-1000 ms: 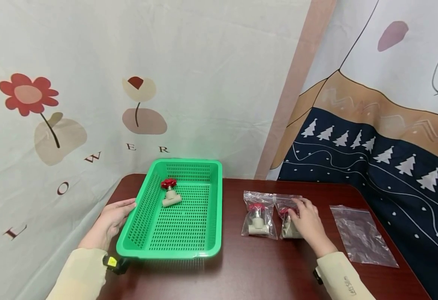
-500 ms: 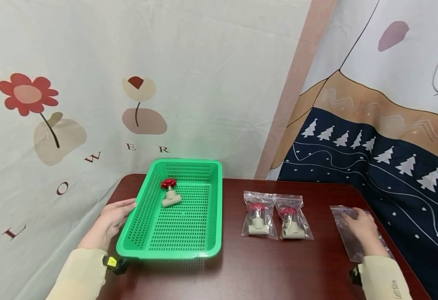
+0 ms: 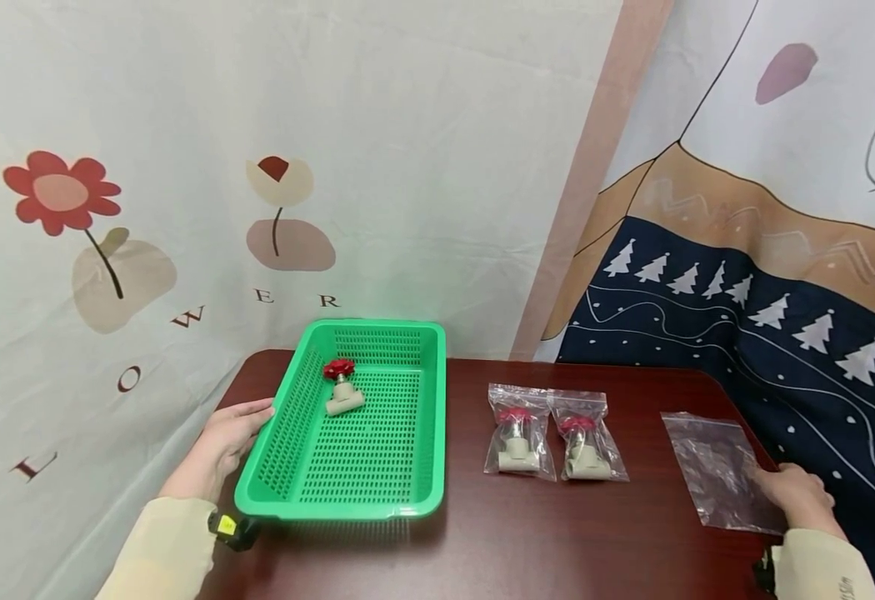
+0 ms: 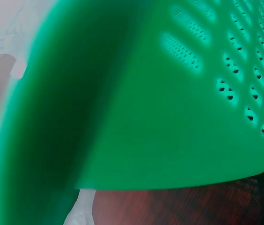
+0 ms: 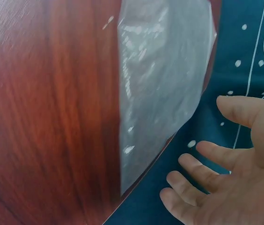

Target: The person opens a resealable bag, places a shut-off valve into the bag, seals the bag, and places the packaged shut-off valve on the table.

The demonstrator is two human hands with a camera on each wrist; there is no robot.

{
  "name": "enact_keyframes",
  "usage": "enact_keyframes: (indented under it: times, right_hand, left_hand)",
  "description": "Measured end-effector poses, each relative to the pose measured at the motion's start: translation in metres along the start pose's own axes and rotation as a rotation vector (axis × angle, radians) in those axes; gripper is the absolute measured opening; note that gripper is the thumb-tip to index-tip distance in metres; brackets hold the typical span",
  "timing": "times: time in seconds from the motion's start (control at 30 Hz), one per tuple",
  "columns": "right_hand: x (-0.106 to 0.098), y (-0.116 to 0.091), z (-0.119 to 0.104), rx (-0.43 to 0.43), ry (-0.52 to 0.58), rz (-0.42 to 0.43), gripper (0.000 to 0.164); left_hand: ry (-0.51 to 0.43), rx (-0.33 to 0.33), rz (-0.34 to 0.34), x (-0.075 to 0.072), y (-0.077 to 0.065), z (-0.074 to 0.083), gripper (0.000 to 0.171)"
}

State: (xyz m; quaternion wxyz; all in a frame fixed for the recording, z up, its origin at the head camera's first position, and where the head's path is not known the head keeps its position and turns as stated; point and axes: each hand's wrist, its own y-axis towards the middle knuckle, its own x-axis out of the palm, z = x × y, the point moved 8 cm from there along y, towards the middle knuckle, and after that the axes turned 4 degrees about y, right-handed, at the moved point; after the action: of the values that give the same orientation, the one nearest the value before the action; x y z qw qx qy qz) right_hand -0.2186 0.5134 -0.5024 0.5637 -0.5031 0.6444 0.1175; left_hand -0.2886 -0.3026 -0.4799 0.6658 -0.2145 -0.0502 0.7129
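Observation:
My left hand [image 3: 220, 442] touches the outer left rim of a green plastic basket [image 3: 441, 417], its fingers fairly straight; the basket fills most of the left wrist view. Inside the basket lies a valve [image 3: 343, 396] with a red handwheel and a beige tee body. My right hand [image 3: 797, 493] is at the table's right edge, beside a flat clear zip bag [image 3: 715, 467]. In the right wrist view, its fingers [image 5: 195, 168] are spread, apart from the bag, with nothing between them.
Two zip bags, the left one [image 3: 516, 429] and the right one [image 3: 587, 437], each hold a red-handled valve, right of the basket. The dark red table [image 3: 527, 542] ends at the right before a navy patterned curtain [image 3: 655, 325]. A pale printed curtain [image 3: 422, 208] hangs behind.
My right hand has left the right bagged valve, passed over the flat bag and moved right to the table's edge. The left hand and basket have stayed put.

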Motion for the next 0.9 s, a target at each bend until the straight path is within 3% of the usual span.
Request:
enact_keyframes:
  times: [0.13, 0.33, 0.53, 0.9]
  right_hand:
    - [0.005, 0.001, 0.008, 0.085, -0.054, -0.049, 0.078]
    - [0.011, 0.001, 0.013, 0.186, -0.045, -0.076, 0.081]
    - [0.011, 0.000, 0.011, 0.174, -0.019, -0.055, 0.089]
    - [0.016, 0.000, 0.004, 0.144, -0.036, 0.001, 0.085]
  left_hand:
    - [0.012, 0.005, -0.008, 0.000, 0.000, 0.001, 0.061]
    - [0.027, 0.007, -0.012, -0.001, 0.000, 0.003, 0.061]
    - [0.021, 0.002, -0.011, -0.001, -0.001, 0.003, 0.060]
    - [0.011, 0.013, -0.011, -0.003, 0.000, 0.002, 0.062]
